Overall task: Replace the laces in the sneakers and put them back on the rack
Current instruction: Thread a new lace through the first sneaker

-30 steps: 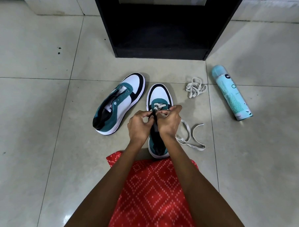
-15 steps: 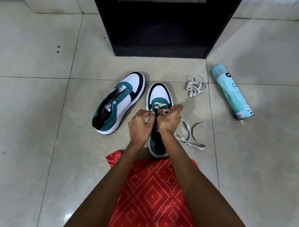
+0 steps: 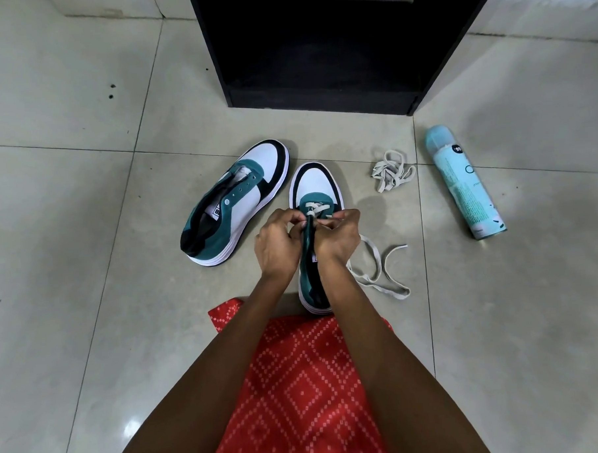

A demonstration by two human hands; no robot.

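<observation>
Pale glossy floor tiles (image 3: 85, 235) are spreading under me. My left hand (image 3: 277, 242) and right hand (image 3: 337, 236) are reaching forward side by side, fingers curling tight, both pinching the cream flat lace (image 3: 398, 292) at the eyelets of the teal, white and black sneaker (image 3: 314, 184), which is standing upright before my red patterned garment (image 3: 297, 380). The lace's tail is trailing right. The unlaced twin sneaker (image 3: 251, 190) is tilting just left, near the black rack (image 3: 317, 54).

Rack (image 3: 319, 98) behind, left sneaker (image 3: 246, 197) just beside right sneaker (image 3: 314, 181) before it, threaded lace (image 3: 400, 293) trailing right, lace bundle (image 3: 392, 170) then spray can (image 3: 464, 185) further right.
</observation>
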